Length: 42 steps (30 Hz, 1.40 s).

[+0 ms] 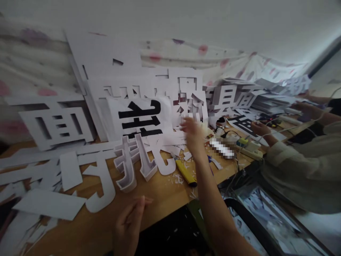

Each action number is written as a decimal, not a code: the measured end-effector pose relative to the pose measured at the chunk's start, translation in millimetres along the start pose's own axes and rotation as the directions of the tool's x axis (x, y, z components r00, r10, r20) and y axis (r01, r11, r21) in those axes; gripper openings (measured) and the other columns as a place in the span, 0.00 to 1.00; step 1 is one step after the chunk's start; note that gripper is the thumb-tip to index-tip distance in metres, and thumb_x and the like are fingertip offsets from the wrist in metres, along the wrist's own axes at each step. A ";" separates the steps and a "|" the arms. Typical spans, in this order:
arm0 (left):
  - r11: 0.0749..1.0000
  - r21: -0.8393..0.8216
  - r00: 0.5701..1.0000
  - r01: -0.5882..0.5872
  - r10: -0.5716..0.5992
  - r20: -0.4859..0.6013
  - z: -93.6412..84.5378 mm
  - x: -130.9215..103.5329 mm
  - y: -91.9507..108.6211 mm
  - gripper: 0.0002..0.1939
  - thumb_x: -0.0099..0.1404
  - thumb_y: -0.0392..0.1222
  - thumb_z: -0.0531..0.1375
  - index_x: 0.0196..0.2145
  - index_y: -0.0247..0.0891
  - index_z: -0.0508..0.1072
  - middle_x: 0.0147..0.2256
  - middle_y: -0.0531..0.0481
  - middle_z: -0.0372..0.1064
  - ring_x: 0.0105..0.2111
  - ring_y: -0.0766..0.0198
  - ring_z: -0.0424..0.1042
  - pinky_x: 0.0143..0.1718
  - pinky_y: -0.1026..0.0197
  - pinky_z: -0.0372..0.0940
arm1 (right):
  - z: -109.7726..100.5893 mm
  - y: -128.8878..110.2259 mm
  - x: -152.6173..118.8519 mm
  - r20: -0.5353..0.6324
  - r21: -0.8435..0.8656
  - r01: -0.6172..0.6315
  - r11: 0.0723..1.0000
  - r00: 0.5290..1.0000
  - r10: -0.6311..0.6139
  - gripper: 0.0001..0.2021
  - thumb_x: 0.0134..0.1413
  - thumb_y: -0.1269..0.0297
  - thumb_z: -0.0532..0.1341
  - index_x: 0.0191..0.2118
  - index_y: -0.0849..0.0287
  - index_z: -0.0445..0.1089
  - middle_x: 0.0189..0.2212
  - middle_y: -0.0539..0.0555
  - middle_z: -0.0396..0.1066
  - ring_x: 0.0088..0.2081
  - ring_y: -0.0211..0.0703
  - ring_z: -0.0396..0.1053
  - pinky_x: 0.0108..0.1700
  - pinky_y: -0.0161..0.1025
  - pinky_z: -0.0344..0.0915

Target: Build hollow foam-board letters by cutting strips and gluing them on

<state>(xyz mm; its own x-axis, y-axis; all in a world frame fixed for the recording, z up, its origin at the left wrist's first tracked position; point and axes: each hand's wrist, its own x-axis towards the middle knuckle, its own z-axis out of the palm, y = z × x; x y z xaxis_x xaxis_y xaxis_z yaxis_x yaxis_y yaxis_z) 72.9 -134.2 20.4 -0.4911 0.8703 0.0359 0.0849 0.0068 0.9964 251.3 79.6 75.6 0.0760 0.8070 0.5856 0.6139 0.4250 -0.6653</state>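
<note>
My left hand (131, 219) is low over the near edge of the wooden table, fingers loosely stretched with nothing visible in them. My right hand (194, 137) is raised in front of the upright white cut-out sheets; motion smears its fingers, so its grip cannot be told. Between the hands stands a white hollow letter shell (127, 167) with thin walls, beside a second shell piece (146, 165). A flat white hooked piece (162, 161) lies behind them. A yellow utility knife (185, 173) rests below my right hand. A sheet with a black printed character (144, 117) leans behind.
White scrap pieces (50, 204) cover the table's left side. A finished-looking white character (60, 122) stands behind them. To the right are a power strip (249, 150), cables, and another person's hand (259, 128). A bin of scraps (269, 209) stands below the table edge.
</note>
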 end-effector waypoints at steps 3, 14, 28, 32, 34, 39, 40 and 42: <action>0.999 0.042 0.999 -0.011 0.012 -0.030 -1.1 -10.3 2.0 0.19 0.60 0.60 0.63 0.29 0.42 0.81 0.33 0.48 0.80 0.37 0.56 0.79 0.41 0.60 0.76 | 18.5 -12.6 -7.6 0.087 0.037 0.031 0.999 0.996 -0.034 0.12 0.65 0.64 0.60 0.51 0.60 0.72 0.46 0.59 0.75 0.47 0.49 0.73 0.51 0.50 0.68; 0.830 0.336 0.856 -0.445 0.504 -0.114 -14.9 44.3 -23.8 0.12 0.62 0.49 0.64 0.41 0.42 0.78 0.43 0.46 0.76 0.45 0.54 0.75 0.53 0.51 0.68 | 30.9 -25.8 -106.4 0.270 0.123 0.217 0.968 0.932 -0.243 0.05 0.59 0.68 0.65 0.41 0.56 0.74 0.46 0.57 0.74 0.51 0.49 0.67 0.53 0.46 0.65; 0.956 0.282 0.979 -0.086 0.134 -0.156 -37.3 59.9 -67.6 0.33 0.59 0.56 0.65 0.58 0.39 0.69 0.56 0.38 0.71 0.55 0.48 0.71 0.60 0.44 0.64 | 67.7 -33.1 -142.0 0.484 0.053 0.333 0.941 0.816 -0.316 0.25 0.58 0.69 0.61 0.60 0.47 0.65 0.65 0.53 0.59 0.65 0.62 0.47 0.64 0.65 0.43; 0.935 0.338 0.966 -0.110 0.181 -0.186 -35.4 62.8 -62.3 0.29 0.58 0.54 0.65 0.55 0.39 0.72 0.52 0.39 0.74 0.52 0.49 0.74 0.57 0.46 0.67 | 63.2 -36.2 -143.1 0.520 0.076 0.372 0.925 0.777 -0.355 0.30 0.56 0.68 0.61 0.64 0.42 0.62 0.67 0.53 0.55 0.66 0.65 0.45 0.64 0.69 0.39; 0.921 0.367 0.955 -0.130 0.216 -0.203 -35.0 61.3 -59.0 0.28 0.58 0.54 0.66 0.53 0.39 0.73 0.52 0.39 0.74 0.52 0.48 0.74 0.56 0.46 0.67 | 60.9 -37.7 -143.5 0.524 0.096 0.404 0.910 0.757 -0.391 0.30 0.55 0.67 0.62 0.63 0.40 0.62 0.69 0.52 0.51 0.67 0.66 0.43 0.64 0.70 0.36; 0.939 0.323 0.956 -0.119 0.196 -0.217 -32.7 57.9 -46.9 0.26 0.60 0.56 0.64 0.52 0.40 0.74 0.54 0.41 0.73 0.55 0.49 0.71 0.59 0.47 0.65 | 59.0 -37.8 -144.1 0.549 0.117 0.432 0.894 0.722 -0.421 0.31 0.54 0.69 0.62 0.62 0.37 0.63 0.70 0.49 0.47 0.68 0.66 0.41 0.64 0.72 0.31; 0.961 0.261 0.963 -0.086 0.147 -0.225 -32.6 59.3 -43.9 0.26 0.61 0.57 0.63 0.52 0.40 0.74 0.54 0.41 0.72 0.56 0.50 0.70 0.58 0.48 0.65 | 59.2 -37.2 -144.3 0.560 0.115 0.431 0.895 0.716 -0.417 0.32 0.53 0.70 0.61 0.62 0.38 0.63 0.70 0.50 0.47 0.68 0.66 0.41 0.63 0.72 0.31; 0.992 0.126 0.970 -0.006 0.036 -0.239 -33.3 64.9 -38.6 0.26 0.62 0.57 0.62 0.52 0.39 0.73 0.55 0.40 0.72 0.57 0.50 0.70 0.57 0.50 0.67 | 60.0 -35.7 -144.7 0.573 0.114 0.431 0.895 0.708 -0.414 0.33 0.51 0.72 0.62 0.63 0.39 0.62 0.70 0.51 0.47 0.67 0.67 0.41 0.63 0.73 0.32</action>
<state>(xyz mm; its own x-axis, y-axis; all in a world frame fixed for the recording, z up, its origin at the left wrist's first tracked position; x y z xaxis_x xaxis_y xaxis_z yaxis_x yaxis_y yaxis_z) 8.9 -94.3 -13.1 -0.6808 0.7270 0.0894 0.1962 0.0633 0.9785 171.2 -27.8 -13.2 -0.6501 0.6302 0.4245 0.4927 0.7749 -0.3959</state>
